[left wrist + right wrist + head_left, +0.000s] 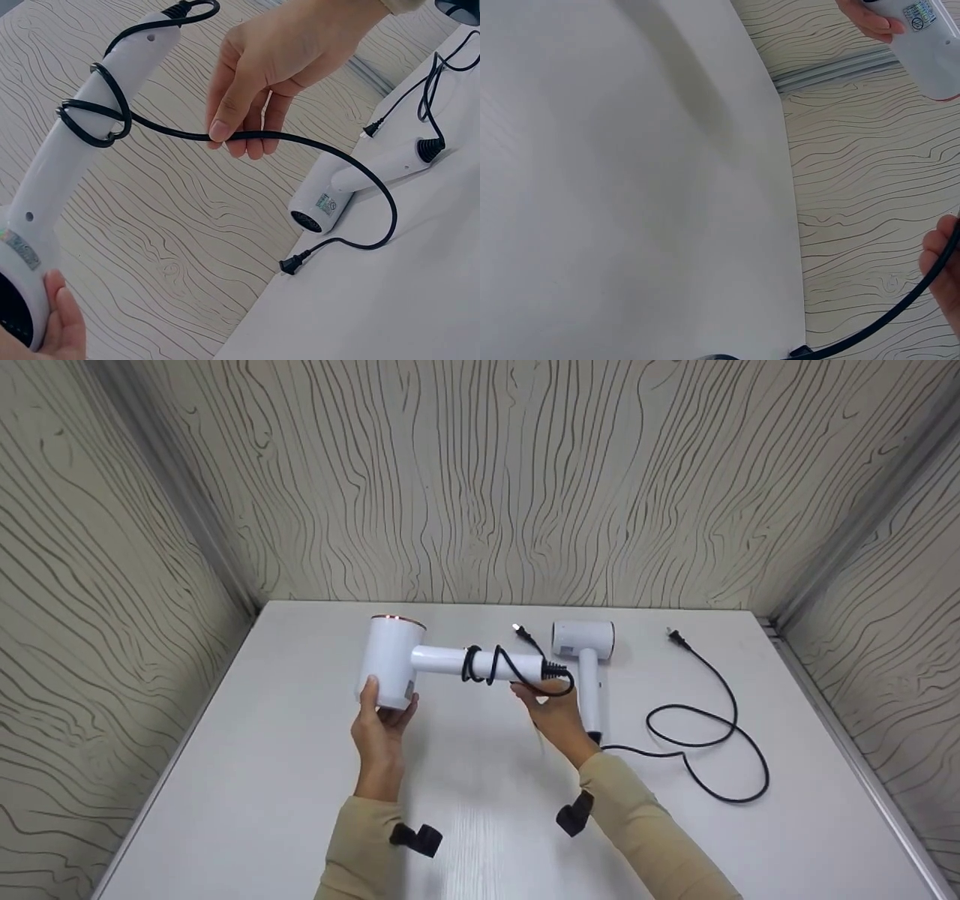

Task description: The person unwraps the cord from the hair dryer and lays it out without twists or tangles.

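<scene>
A white hair dryer (391,660) with a copper-coloured rim is held up above the table, its handle pointing right. My left hand (381,742) grips the lower end of its barrel, thumb in front. Loops of black power cord (262,136) wind loosely round the handle. Between thumb and fingers, my right hand (559,716) pinches that cord near the handle's end, as the left wrist view shows. From there the cord curves away to a two-pin plug (292,264). In the right wrist view, part of the right hand (946,274) appears beside the cord.
A second white hair dryer (583,639) lies on the white table (247,780) behind my right hand. Its black cord (766,772) spreads in loose curves to the right, ending in a plug (677,637). Wood-patterned panels (480,487) enclose the table's back and sides.
</scene>
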Available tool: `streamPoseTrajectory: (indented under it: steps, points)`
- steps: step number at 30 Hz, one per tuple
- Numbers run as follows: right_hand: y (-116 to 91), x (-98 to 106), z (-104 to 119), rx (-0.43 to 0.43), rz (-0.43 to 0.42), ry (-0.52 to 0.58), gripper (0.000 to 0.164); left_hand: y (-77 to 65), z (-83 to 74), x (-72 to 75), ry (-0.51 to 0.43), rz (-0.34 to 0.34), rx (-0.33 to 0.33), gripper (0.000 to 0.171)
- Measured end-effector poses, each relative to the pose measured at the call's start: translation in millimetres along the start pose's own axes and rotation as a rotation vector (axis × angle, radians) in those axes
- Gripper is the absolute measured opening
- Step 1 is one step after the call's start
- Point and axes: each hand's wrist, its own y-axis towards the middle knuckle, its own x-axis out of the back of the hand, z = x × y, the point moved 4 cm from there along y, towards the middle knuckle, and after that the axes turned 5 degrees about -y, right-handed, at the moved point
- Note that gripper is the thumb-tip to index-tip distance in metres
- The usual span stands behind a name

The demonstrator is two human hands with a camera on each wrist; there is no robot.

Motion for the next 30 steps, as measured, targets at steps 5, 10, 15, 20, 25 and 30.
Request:
streamPoseTrajectory:
  steps: [5, 10, 15, 20, 25, 30]
  points:
    - [1, 2, 0, -0.041, 0.068, -0.113, 0.008, -0.8, 0.2, 2.0, -0.001, 0.005, -0.002, 0.061]
    - [2, 7, 0, -0.064, 0.077, -0.025, 0.01, -0.7, 2.4, 4.9, 0.07, 0.009, 0.005, 0.06]
    - [7, 11, 5, 0.179, 0.056, -0.072, 0.01, -1.5, 2.5, 6.6, 0.161, 0.047, -0.006, 0.059]
    - [13, 13, -6, 0.149, 0.062, -0.045, 0.007, -0.2, 2.3, 8.3, 0.252, 0.078, -0.012, 0.059]
    - [18, 17, -11, 0.207, 0.03, -0.065, 0.006, -0.4, 2.6, 9.0, 0.286, 0.091, -0.008, 0.058]
    - [19, 20, -13, 0.17, 0.053, -0.084, 0.007, 0.2, 4.6, 11.2, 0.327, 0.094, 0.001, 0.059]
